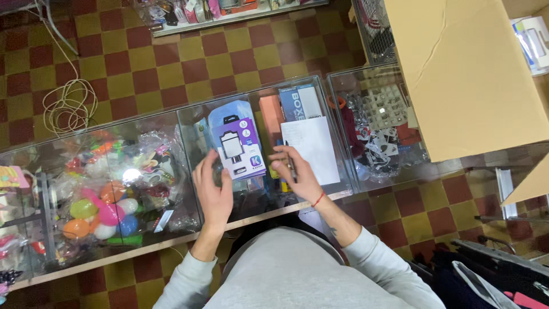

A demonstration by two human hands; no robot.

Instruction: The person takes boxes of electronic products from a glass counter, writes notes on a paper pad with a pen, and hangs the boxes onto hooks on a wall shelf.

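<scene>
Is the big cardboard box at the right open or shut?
Open: the brown cardboard box has a flap hanging outward, and white packages show inside its top corner.
</scene>
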